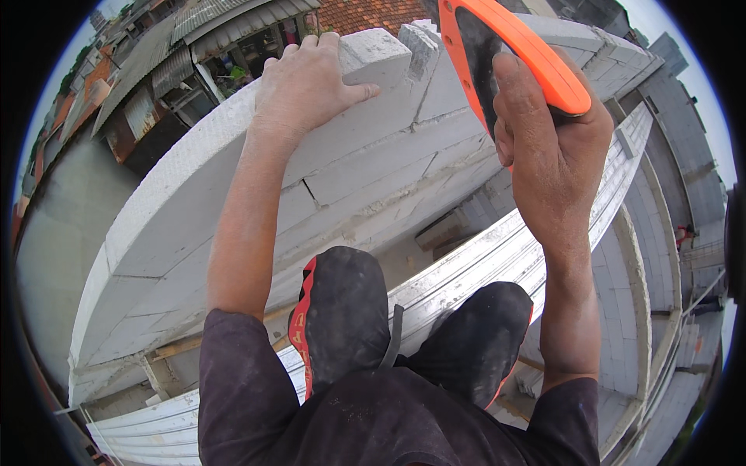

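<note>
My left hand (pixel 303 89) lies on the top edge of a wall of pale grey lightweight blocks (pixel 350 175). Its fingers reach over the far side, and the thumb stretches out along the near face. To the right of it, the end of a top block (pixel 381 50) meets a rough, broken-looking gap (pixel 420 58). My right hand (pixel 552 140) is wrapped round the orange and black handle of a handsaw (pixel 517 46), raised by the wall just right of that gap. The blade is mostly out of view past the top edge. White dust coats both hands.
Ribbed metal planks (pixel 474 260) run beneath my knees, along the wall. More block walls (pixel 629 287) stand lower on the right. Beyond the wall, far below, are corrugated roofs (pixel 148 66) and a tiled roof (pixel 361 15). The wall's outer side drops away at left.
</note>
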`<state>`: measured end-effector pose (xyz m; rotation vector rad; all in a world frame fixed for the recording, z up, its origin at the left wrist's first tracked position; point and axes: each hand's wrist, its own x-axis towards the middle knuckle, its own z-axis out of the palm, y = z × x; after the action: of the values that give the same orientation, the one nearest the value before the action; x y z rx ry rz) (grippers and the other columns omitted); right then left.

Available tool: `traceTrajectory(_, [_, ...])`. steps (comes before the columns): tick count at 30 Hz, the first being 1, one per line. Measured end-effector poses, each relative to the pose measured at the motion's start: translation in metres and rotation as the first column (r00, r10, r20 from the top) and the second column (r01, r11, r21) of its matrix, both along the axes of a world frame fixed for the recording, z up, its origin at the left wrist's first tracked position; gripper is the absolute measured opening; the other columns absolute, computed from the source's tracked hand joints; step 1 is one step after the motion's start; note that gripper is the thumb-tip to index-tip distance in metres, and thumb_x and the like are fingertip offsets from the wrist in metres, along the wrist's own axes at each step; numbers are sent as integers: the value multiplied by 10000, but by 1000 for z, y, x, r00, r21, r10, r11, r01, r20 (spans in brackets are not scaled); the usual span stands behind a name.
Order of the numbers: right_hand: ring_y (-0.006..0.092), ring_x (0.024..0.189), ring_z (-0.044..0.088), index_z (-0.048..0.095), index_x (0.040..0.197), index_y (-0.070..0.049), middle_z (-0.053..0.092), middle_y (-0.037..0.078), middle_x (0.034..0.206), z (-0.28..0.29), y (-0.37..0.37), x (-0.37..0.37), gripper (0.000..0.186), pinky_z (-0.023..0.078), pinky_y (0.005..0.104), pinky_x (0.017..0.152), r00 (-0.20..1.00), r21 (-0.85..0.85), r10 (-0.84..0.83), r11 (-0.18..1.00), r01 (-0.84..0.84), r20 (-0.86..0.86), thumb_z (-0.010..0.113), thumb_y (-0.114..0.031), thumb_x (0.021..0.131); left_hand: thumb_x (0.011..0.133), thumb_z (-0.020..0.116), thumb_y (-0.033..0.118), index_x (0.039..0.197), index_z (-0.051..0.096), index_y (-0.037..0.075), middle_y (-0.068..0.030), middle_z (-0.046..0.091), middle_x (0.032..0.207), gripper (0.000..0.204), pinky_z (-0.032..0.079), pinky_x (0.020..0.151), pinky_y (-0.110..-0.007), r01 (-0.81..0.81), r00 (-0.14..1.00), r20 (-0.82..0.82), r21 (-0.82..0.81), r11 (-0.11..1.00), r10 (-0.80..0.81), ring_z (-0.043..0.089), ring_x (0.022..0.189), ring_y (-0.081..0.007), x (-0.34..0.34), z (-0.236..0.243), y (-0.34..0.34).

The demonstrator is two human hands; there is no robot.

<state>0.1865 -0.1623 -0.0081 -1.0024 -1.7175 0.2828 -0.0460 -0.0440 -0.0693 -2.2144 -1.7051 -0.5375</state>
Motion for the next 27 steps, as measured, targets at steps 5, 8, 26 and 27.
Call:
traceTrajectory(5, [72, 639, 499, 695, 1088, 32, 594, 24, 703, -12, 10, 14, 286, 427, 277, 624, 986, -157, -106, 980, 126, 128, 624, -245, 1077, 835, 792, 652, 1384, 605, -14, -207, 703, 1252, 883, 541, 1007, -509, 4, 1000, -3, 31, 1000, -4, 689, 1190, -354, 2, -1, 1])
traceTrajectory(8, [59, 632, 495, 721, 1105, 36, 556, 7, 653, -6, 10, 20, 315, 403, 263, 598, 995, -334, -88, 937, 101, 54, 629, -263, 1078, 833, 792, 659, 1375, 608, -22, -206, 707, 1240, 890, 554, 996, -499, 1, 1000, -15, 47, 999, -1, 697, 1174, -349, 6, -1, 0])
traceTrajectory(26, [56, 622, 458, 676, 1013, 52, 560, 0, 666, 5, -9, 5, 280, 384, 282, 563, 993, -75, 59, 995, -66, -98, 637, -221, 1063, 796, 795, 656, 1489, 541, -9, -202, 660, 1381, 993, 524, 1051, -517, -35, 999, -3, -58, 998, 35, 651, 1275, -346, 3, 3, 0])
traceTrajectory(27, [57, 622, 460, 674, 1007, 50, 561, 1, 666, 1, -6, 5, 278, 384, 280, 564, 993, -47, 66, 996, -70, -95, 638, -219, 1063, 798, 793, 655, 1491, 541, -3, -200, 658, 1385, 988, 522, 1055, -515, -37, 999, 1, -70, 997, 37, 649, 1279, -345, 2, 3, 0])
